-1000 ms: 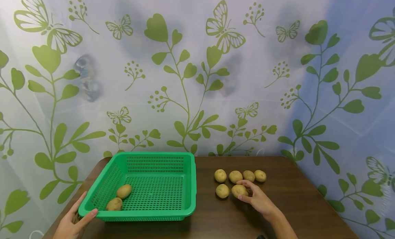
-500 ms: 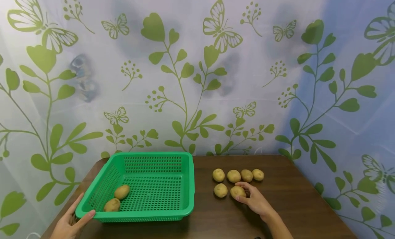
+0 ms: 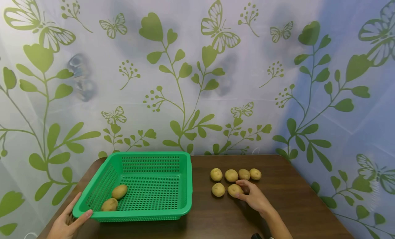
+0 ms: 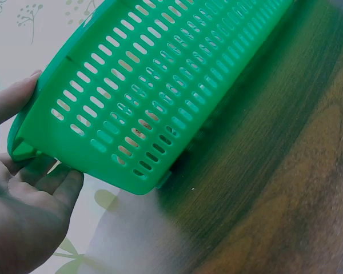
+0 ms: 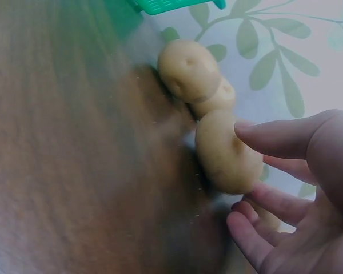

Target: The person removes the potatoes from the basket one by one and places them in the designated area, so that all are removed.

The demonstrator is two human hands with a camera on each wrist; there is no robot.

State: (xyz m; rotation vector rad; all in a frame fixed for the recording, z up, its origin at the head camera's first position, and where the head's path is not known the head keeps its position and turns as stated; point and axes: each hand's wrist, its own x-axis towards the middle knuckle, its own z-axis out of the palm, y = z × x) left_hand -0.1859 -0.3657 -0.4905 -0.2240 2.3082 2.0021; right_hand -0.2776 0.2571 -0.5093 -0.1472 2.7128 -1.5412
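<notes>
My left hand (image 3: pixel 66 222) grips the near left corner of a green plastic basket (image 3: pixel 143 214), thumb over the rim. In the left wrist view, its fingers (image 4: pixel 68 185) curl under the slotted basket's edge. Two potatoes, one (image 3: pixel 119 191) behind the other (image 3: pixel 109 204), lie at the basket's left side. On the right, my right hand (image 3: pixel 256 199) holds a potato (image 3: pixel 234 190) low at the tabletop. The right wrist view shows the thumb (image 5: pixel 274 137) on one side of that potato (image 5: pixel 226 151) and the fingers at its other side.
Another potato (image 3: pixel 218 190) lies just left of the held one. Behind them several more form a row, from the left potato (image 3: pixel 216 174) to the right potato (image 3: pixel 255 174). A curtain (image 3: pixel 197 78) with green leaves and butterflies hangs behind the brown table (image 3: pixel 296 204).
The whole head view has drifted slightly, so the basket, potatoes and hands all appear farther left. Both hands stay at the same places, the right at its potato and the left on the basket.
</notes>
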